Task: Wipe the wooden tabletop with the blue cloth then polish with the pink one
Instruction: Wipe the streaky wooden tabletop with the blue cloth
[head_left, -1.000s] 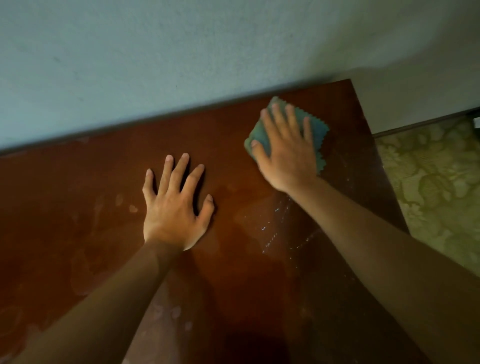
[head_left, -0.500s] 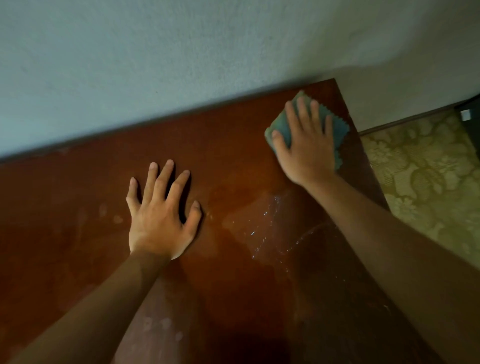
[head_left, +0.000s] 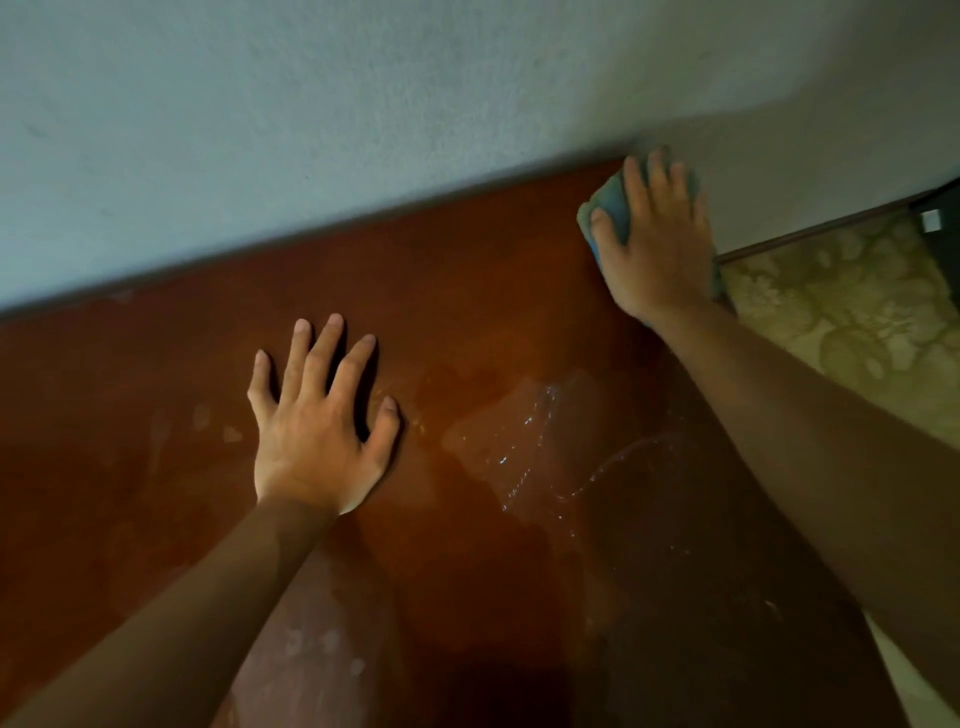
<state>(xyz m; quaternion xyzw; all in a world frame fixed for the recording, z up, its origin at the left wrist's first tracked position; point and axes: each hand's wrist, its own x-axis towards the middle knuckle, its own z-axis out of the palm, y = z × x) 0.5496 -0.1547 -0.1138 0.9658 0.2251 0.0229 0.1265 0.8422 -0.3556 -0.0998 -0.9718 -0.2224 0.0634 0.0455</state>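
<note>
**Blue-cloth wipe in hand at the tabletop's far right corner**

The wooden tabletop (head_left: 467, 291) serves as the landmark for all positions below.

Right hand (head_left: 657, 244): laid flat on the blue cloth (head_left: 608, 208), fingers straight and spread, pressing it down onto the tabletop rather than curling round it. The cloth sits at the far right corner of the tabletop, where the back edge meets the wall (head_left: 363, 104). Most of the cloth is hidden under the palm; only its left part and a thin strip at the tabletop's right edge show.

Left hand (head_left: 317, 421): flat on the tabletop left of centre, fingers straight and splayed, holding nothing. It appears to brace the person.

Surface: a wet streaked patch (head_left: 524, 441) lies between the two hands, nearer the person than the cloth. Pale smudges (head_left: 213, 426) show on the tabletop just left of the left hand and near the front edge.

Pink cloth: not in view.

Assessment: the first step, the blue-cloth wipe, is under way and looks unfinished, given the smudges on the left part. The next move calls for drawing the cloth back from the corner and across the unwiped areas under steady flat pressure, keeping it from slipping over the right edge toward the patterned floor (head_left: 852, 312).
</note>
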